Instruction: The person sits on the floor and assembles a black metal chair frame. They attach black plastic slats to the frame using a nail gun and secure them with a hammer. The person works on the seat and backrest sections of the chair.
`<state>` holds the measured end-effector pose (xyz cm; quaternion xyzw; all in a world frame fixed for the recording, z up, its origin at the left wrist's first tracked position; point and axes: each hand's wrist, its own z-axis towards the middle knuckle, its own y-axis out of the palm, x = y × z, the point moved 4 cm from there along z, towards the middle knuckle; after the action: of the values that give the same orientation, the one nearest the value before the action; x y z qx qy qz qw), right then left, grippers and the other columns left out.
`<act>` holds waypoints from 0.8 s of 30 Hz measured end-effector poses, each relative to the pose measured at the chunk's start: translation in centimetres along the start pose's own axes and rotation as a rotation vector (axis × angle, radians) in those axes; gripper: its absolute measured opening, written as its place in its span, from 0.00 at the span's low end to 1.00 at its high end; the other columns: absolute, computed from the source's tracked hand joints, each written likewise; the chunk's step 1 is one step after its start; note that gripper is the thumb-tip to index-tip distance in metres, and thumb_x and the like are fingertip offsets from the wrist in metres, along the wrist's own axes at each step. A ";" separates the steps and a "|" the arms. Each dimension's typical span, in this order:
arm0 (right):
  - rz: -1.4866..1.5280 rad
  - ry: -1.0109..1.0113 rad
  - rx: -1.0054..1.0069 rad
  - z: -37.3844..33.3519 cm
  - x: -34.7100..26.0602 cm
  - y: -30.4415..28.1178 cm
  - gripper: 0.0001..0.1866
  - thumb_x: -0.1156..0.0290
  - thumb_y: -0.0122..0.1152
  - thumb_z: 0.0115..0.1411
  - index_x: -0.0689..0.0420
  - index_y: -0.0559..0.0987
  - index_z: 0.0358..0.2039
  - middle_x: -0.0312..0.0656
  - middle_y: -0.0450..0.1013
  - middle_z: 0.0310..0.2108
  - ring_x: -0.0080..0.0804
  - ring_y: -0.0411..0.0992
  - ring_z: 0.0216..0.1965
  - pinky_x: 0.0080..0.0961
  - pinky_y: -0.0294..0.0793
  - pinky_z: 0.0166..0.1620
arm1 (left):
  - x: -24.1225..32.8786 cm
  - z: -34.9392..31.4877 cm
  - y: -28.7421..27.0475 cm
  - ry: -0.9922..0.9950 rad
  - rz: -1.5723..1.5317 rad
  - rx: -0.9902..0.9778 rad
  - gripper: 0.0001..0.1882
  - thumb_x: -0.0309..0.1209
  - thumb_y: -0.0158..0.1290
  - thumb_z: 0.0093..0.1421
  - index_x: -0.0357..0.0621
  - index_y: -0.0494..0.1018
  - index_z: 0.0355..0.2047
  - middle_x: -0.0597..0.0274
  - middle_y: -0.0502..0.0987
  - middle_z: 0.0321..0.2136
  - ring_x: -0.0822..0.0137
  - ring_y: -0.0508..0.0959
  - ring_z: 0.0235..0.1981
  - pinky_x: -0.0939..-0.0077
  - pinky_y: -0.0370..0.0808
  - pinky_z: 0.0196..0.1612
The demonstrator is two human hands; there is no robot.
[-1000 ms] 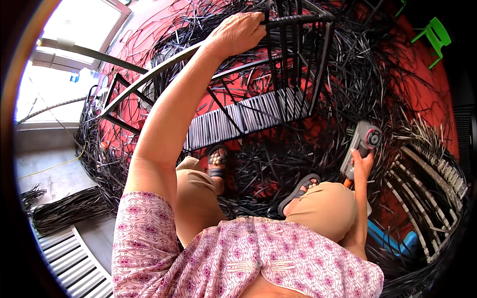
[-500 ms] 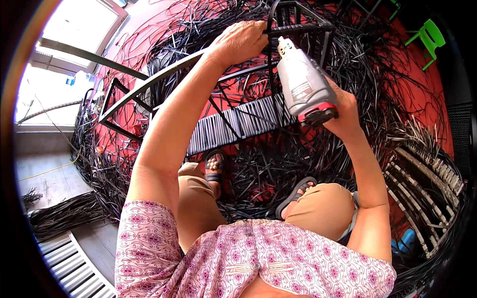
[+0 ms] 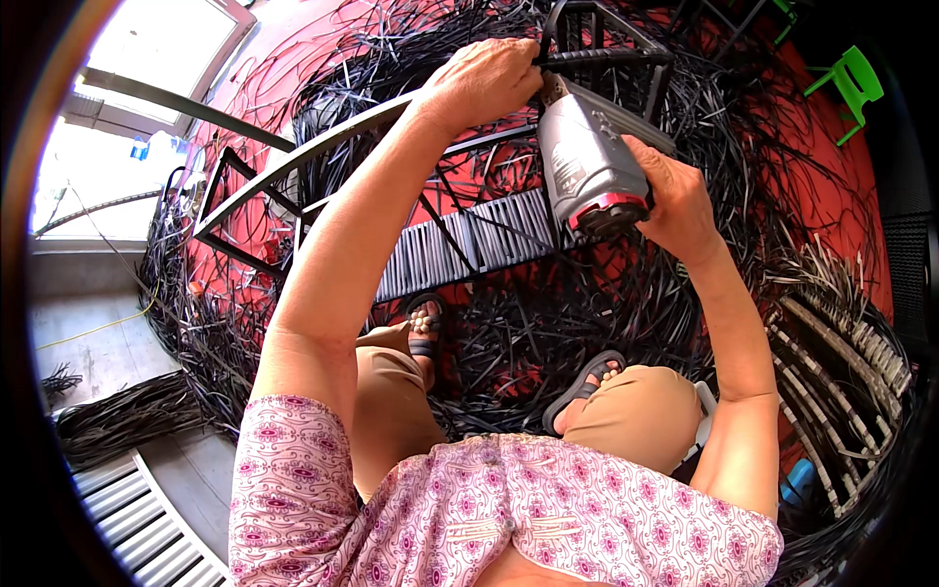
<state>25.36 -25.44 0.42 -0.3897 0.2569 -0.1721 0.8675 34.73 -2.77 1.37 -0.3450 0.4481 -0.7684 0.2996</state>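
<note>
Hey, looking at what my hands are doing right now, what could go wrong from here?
Your right hand holds the grey power tool with its nose right beside the fingers of your left hand at the black frame, so a slip might hurt them. Loose black strips lie around your sandals and could snag a foot if you step.

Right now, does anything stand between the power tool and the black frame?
Nothing visible does. The power tool, held in the right hand, points its nose at the black frame, close beside the left hand. Whether it touches is unclear.
</note>
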 end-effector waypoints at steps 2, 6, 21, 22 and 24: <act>0.000 0.005 0.007 0.1 0.0 0.0 0.35 0.74 0.70 0.44 0.61 0.70 0.55 0.50 0.77 0.40 0.47 0.78 0.40 0.35 0.79 0.44 | 0.1 -0.1 0.0 0.001 0.006 -0.005 0.16 0.37 0.44 0.58 0.33 0.71 0.28 0.39 0.76 0.27 0.40 0.77 0.35 0.48 0.72 0.42; -0.025 0.006 0.008 0.2 -0.1 -0.1 0.36 0.75 0.71 0.43 0.59 0.70 0.56 0.49 0.77 0.40 0.46 0.78 0.39 0.35 0.78 0.43 | 0.2 -0.1 -0.1 0.001 0.009 0.001 0.16 0.37 0.44 0.58 0.33 0.71 0.28 0.38 0.76 0.27 0.40 0.77 0.35 0.48 0.73 0.42; -0.047 0.113 0.044 -0.4 -0.7 -0.6 0.30 0.79 0.69 0.43 0.59 0.73 0.50 0.47 0.78 0.40 0.45 0.78 0.40 0.35 0.78 0.43 | 0.3 -0.3 -0.1 0.001 0.034 -0.112 0.17 0.37 0.46 0.63 0.33 0.70 0.43 0.40 0.76 0.35 0.43 0.76 0.41 0.53 0.72 0.45; 0.025 0.215 0.072 -1.0 -0.3 -0.8 0.30 0.78 0.69 0.43 0.59 0.73 0.50 0.47 0.78 0.40 0.44 0.79 0.40 0.34 0.78 0.43 | 0.2 -0.4 0.0 0.007 0.026 -0.103 0.17 0.37 0.46 0.63 0.33 0.70 0.43 0.40 0.76 0.35 0.43 0.76 0.41 0.53 0.72 0.45; 0.171 0.414 0.129 -3.6 0.2 -1.4 0.29 0.78 0.69 0.44 0.59 0.74 0.50 0.47 0.79 0.40 0.40 0.80 0.39 0.33 0.78 0.43 | -0.1 -0.6 -0.1 0.016 0.014 -0.083 0.17 0.37 0.46 0.63 0.33 0.71 0.42 0.40 0.76 0.34 0.42 0.75 0.41 0.53 0.71 0.45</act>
<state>23.27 -28.56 -0.61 -0.2668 0.4500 -0.1902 0.8308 34.29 -2.44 1.20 -0.3478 0.4843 -0.7498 0.2869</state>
